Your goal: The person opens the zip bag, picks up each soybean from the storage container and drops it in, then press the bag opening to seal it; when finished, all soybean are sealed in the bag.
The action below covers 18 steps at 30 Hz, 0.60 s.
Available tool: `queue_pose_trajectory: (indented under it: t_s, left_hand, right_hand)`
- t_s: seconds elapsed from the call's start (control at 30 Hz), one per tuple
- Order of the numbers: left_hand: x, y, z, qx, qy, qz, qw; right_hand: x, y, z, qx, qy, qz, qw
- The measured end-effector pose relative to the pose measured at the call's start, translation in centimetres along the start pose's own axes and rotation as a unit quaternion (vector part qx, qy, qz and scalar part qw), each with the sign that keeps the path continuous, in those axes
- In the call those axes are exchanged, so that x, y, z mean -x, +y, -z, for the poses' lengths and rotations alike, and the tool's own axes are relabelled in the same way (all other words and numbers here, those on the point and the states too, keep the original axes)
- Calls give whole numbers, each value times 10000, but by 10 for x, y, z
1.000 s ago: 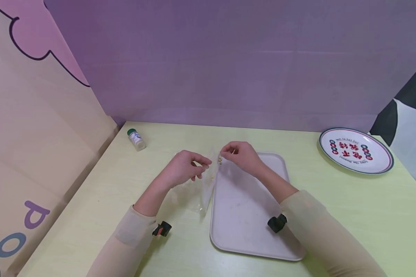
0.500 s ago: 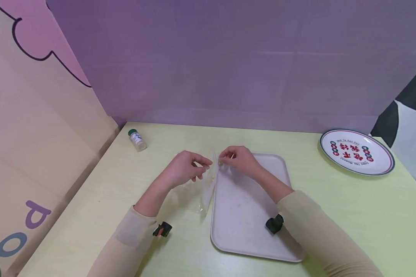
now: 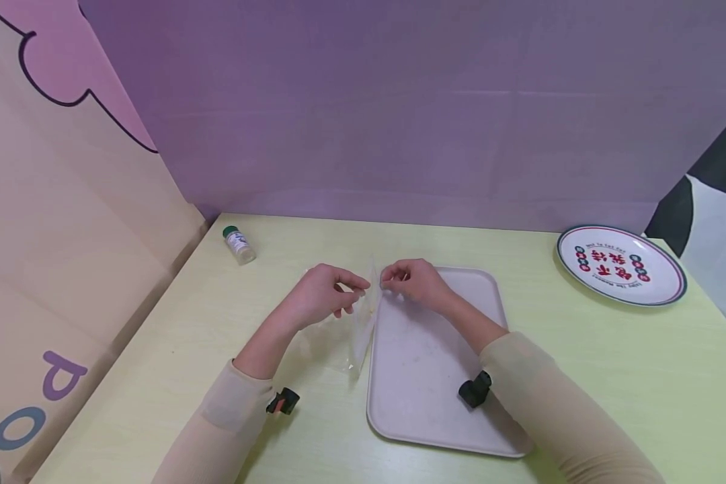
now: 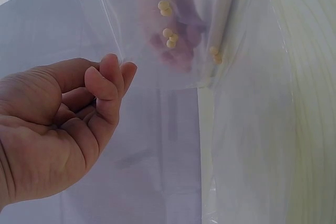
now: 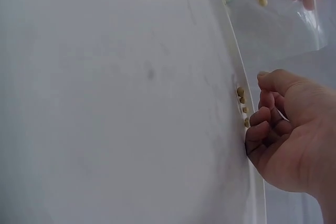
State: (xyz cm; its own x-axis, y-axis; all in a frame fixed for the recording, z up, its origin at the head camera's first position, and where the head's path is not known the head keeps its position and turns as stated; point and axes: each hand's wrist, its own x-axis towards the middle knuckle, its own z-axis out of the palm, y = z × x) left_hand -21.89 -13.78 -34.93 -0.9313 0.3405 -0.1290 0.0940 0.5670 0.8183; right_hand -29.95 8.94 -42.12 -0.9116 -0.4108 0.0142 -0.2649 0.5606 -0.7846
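Note:
A clear plastic bag (image 3: 361, 339) stands beside the left rim of the pale tray (image 3: 435, 396), with several yellow soybeans (image 4: 170, 38) inside. The thumb and fingers of my left hand (image 3: 327, 294) pinch the bag's upper edge. My right hand (image 3: 419, 284) is at the tray's left rim with its fingers bent and thumb close to the forefinger. Beside these fingers, more soybeans (image 5: 242, 99) lie in a row along the rim in the right wrist view. I cannot tell whether a bean is between the right fingertips.
A small clear bottle (image 3: 240, 245) with a green cap lies at the back left of the table (image 3: 290, 444). An oval plate (image 3: 622, 282) with red lettering lies at the back right. A purple panel (image 3: 411, 114) rises behind the table.
My right hand has shifted slightly down and left in the head view, along the tray rim, and now covers the beans seen there earlier. My left hand and the bag stay in place.

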Motion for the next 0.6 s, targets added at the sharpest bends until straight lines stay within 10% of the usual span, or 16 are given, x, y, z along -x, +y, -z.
queue_pose_trajectory:
  t_s: [0.6]
  left_hand:
    - [0, 0, 0, 23, 25, 51, 10000]
  right_hand:
    - [-2, 7, -5, 399, 90, 287, 9988]
